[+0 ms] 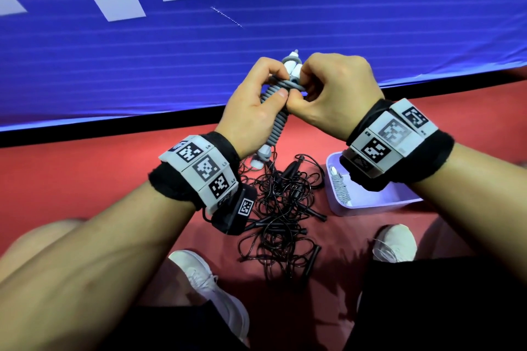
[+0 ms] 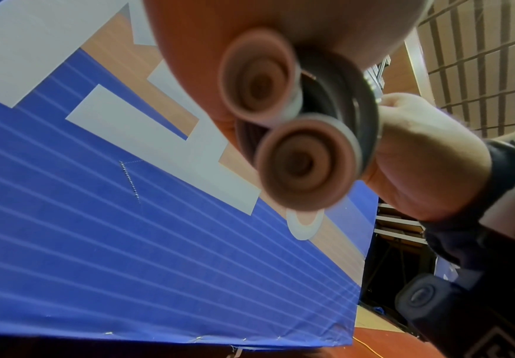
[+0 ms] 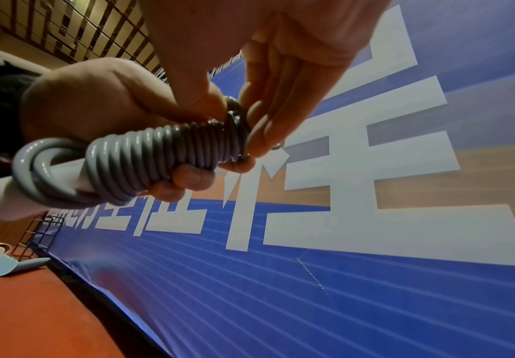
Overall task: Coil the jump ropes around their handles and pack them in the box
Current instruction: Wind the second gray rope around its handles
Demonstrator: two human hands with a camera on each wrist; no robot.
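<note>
Grey jump rope, mid-frame: gripped by left hand, end pinched by right hand; slipped pinch likely unravels coils.

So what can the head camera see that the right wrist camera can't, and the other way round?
Only the head view shows the floor: a tangled black rope pile, the lilac box with a coiled grey rope already inside, and the white shoes.

Only the right wrist view shows, close up, the grey turns packed tightly side by side and the right hand's fingertips pinching the last loop.

Both show the left hand gripping the grey jump rope wound round its white handles, the right hand working at its end, and the blue banner behind.
</note>
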